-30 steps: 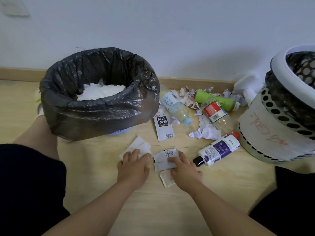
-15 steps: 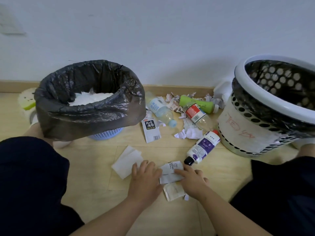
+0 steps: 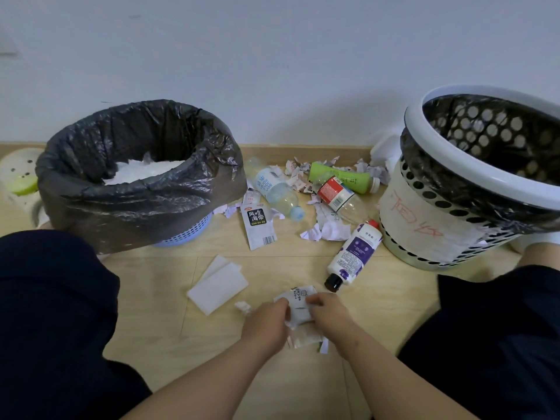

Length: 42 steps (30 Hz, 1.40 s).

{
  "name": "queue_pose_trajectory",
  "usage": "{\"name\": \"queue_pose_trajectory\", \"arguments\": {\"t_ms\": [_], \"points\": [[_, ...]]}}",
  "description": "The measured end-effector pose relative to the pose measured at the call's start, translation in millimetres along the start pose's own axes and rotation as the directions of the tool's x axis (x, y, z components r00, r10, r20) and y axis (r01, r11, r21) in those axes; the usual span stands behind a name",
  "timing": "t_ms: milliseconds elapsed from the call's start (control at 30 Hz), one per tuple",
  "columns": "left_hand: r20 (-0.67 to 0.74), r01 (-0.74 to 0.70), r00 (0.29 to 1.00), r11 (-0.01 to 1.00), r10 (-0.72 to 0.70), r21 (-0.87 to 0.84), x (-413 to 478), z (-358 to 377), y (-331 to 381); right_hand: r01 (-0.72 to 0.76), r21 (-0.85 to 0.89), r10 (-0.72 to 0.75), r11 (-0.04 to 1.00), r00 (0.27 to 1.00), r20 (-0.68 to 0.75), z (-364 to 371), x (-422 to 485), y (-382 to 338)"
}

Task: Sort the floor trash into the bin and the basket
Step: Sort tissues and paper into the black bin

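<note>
Floor trash [image 3: 298, 180] lies strewn on the wooden floor between two lined containers. At far left stands the bin [image 3: 142, 204], a blue lattice tub under a loose black bag, with a heap of white paper inside. At far right stands the basket [image 3: 424, 219], white and perforated, black-lined, with red writing on its side; what lies inside it cannot be seen.

Near centre, the left hand [image 3: 266, 324] and right hand [image 3: 328, 316] are close together, each with fingers curled onto a small printed wrapper [image 3: 298, 301], pinching it from either side just above the floor. Its long axis runs near to far, the printed end pointing far. A pale packet [image 3: 304, 339] lies under the hands.

Just left of them sit a tiny crumpled scrap [image 3: 242, 306] and a folded white sheet [image 3: 218, 286]. A white-and-purple bottle [image 3: 353, 253] lies slanted, dark end near the wrapper, red cap beside the basket. Farther off lie a black-and-white packet [image 3: 259, 227], a blue-capped bottle [image 3: 277, 194], a red-labelled bottle [image 3: 336, 194], a green bottle [image 3: 342, 177] and torn paper scraps [image 3: 330, 231]. Dark-clothed knees flank the scene.
</note>
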<state>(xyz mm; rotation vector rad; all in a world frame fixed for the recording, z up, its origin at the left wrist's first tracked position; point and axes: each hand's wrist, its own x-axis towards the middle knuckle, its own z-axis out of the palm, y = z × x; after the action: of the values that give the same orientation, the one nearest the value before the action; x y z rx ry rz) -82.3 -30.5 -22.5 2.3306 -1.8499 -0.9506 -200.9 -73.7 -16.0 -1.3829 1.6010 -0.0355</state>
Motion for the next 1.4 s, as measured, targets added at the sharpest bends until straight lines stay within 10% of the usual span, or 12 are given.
{"name": "queue_pose_trajectory", "arguments": {"t_ms": [567,767,1033,1200,1400], "points": [[-0.039,0.199,0.969,0.862,-0.245,-0.466,21.2,-23.3,3.2,0.050,0.548,0.095,0.835,0.968,-0.233,-10.3,-6.3,0.8],[0.066,0.138,0.985,0.505,-0.157,-0.852,29.8,-64.9,20.0,0.102,0.697,0.081,0.710,0.971,-0.224,-27.0,3.4,-34.3],[-0.049,0.100,0.971,0.585,-0.233,-0.805,77.3,-112.7,12.3,0.218,0.188,-0.127,0.958,0.906,-0.403,-65.4,50.3,-71.4],[0.077,0.142,0.960,0.234,-0.268,-0.962,107.3,-121.3,3.8,0.190,-0.125,-0.224,0.974,0.902,-0.370,-84.1,96.7,-93.1],[0.075,0.141,0.961,0.239,-0.267,-0.961,128.0,-115.8,-11.4,0.070,-0.447,-0.221,0.892,0.930,-0.295,-68.1,144.0,-102.3]]}}
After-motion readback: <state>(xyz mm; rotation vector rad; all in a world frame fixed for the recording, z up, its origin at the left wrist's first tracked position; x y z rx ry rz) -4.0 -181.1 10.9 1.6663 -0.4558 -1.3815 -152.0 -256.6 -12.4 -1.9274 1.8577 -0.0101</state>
